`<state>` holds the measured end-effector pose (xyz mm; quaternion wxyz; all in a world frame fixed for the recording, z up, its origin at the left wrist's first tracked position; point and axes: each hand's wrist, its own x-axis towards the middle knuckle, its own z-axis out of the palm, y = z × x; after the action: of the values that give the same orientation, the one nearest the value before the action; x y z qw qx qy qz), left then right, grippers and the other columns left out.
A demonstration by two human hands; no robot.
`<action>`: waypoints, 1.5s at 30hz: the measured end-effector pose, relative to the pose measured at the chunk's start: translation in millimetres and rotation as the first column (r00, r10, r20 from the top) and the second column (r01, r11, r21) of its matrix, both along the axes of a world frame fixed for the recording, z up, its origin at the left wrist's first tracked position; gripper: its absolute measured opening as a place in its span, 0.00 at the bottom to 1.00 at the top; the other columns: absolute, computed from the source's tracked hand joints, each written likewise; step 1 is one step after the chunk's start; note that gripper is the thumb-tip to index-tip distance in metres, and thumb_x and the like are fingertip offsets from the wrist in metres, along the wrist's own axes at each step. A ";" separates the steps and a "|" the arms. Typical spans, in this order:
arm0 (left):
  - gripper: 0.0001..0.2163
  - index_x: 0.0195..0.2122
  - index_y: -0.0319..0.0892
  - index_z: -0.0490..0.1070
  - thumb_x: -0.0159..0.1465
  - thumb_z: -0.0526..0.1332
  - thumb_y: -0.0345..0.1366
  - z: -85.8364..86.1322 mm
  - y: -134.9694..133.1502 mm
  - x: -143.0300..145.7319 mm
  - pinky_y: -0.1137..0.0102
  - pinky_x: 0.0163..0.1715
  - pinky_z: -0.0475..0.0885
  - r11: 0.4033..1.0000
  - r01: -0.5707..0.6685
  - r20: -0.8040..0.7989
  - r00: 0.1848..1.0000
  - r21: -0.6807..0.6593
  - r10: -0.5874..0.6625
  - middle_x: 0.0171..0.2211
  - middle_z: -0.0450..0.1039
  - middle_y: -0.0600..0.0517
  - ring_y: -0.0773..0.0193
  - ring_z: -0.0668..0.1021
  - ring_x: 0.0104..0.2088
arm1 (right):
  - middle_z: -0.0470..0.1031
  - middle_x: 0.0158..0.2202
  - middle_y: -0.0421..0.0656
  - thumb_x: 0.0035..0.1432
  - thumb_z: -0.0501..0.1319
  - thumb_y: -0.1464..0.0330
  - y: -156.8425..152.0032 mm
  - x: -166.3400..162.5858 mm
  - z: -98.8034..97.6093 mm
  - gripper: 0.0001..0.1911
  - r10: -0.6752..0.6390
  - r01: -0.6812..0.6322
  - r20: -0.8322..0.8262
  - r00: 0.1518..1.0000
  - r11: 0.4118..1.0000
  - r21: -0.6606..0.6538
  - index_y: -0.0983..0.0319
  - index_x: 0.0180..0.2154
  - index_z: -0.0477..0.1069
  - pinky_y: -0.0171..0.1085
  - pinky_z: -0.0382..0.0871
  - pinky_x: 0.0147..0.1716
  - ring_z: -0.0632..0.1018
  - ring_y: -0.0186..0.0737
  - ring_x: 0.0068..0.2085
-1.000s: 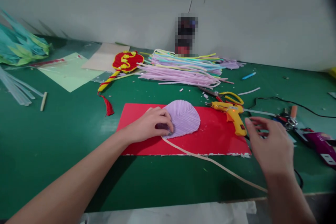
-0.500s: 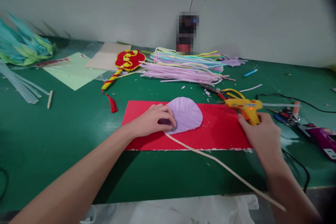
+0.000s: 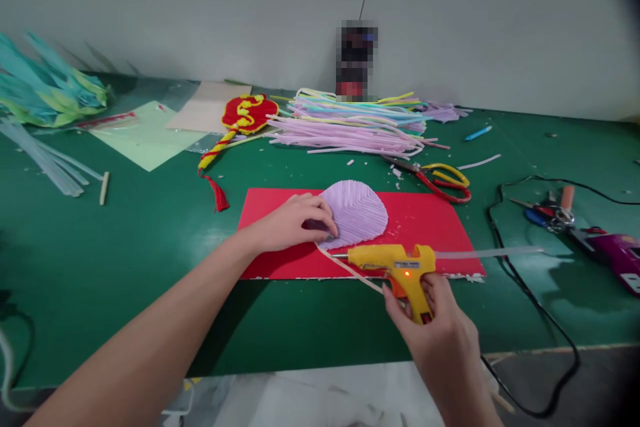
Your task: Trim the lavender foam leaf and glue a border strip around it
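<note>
My left hand (image 3: 305,221) rests at the left edge of a lilac oval panel (image 3: 357,210), its fingers curled and pinching there. The panel has a ribbed chevron surface and appears made of pipe cleaners. It lies on a red sheet (image 3: 430,227). From under my left fingertips a pale pipe cleaner (image 3: 357,275) runs down to the right, partly hidden behind my right hand (image 3: 430,313). That hand grips a yellow hot glue gun (image 3: 385,259) by its handle. Its nozzle points left, close to the pipe cleaner near my left fingers; contact I cannot tell. An orange light glows on the gun.
Behind the red sheet lie red-and-yellow-handled scissors (image 3: 443,180), a pile of pipe cleaners (image 3: 350,130) and a red-and-yellow fan (image 3: 250,113). A black cord (image 3: 520,287) loops at right, near keys (image 3: 555,217). Glue sticks (image 3: 47,160) lie at left.
My right hand has brought the glue gun left and toward me, from beside the scissors to the pipe cleaner. The scissors' handles are now uncovered. My left hand stays on the panel.
</note>
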<state>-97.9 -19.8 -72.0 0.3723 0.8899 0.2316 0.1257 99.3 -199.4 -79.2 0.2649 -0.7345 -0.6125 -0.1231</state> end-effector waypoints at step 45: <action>0.04 0.34 0.47 0.75 0.59 0.60 0.33 2.6 2.2 -3.8 0.68 0.46 0.62 0.997 0.058 0.024 0.998 -0.051 -0.056 0.41 0.67 0.53 0.64 0.70 0.44 | 0.75 0.31 0.52 0.61 0.51 0.63 -4.9 -10.6 -10.4 0.15 0.051 -0.051 0.059 0.997 0.999 0.001 0.68 0.42 0.67 0.39 0.71 0.27 0.76 0.44 0.30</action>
<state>-101.8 -17.5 -69.4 0.4010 0.8849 0.2050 0.1190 88.7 -204.4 -89.6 0.2506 -0.7144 -0.6384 -0.1386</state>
